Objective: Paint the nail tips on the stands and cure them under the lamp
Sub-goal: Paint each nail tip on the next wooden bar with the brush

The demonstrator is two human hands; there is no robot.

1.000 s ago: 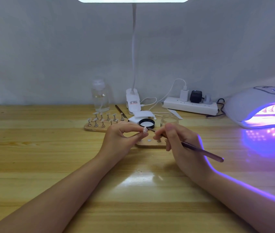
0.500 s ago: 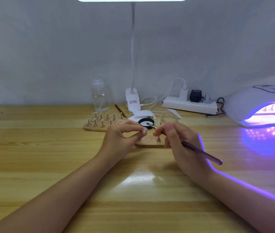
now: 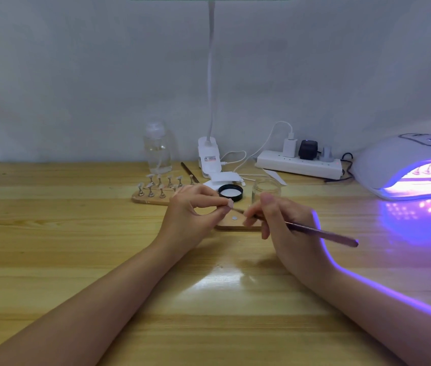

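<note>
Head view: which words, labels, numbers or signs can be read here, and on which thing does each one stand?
None can be read with certainty.
Sticker on the desk lamp clamp: red and dark print, too small to read.
Display on top of the UV nail lamp: lit digits, too blurred to read.
Power strip: no legible marking.

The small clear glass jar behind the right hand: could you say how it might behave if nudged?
The small clear glass jar looks squat and open-topped, so it would probably slide rather than tip. Being glass on a glossy wooden table, it is likely slippery and breakable.
</note>
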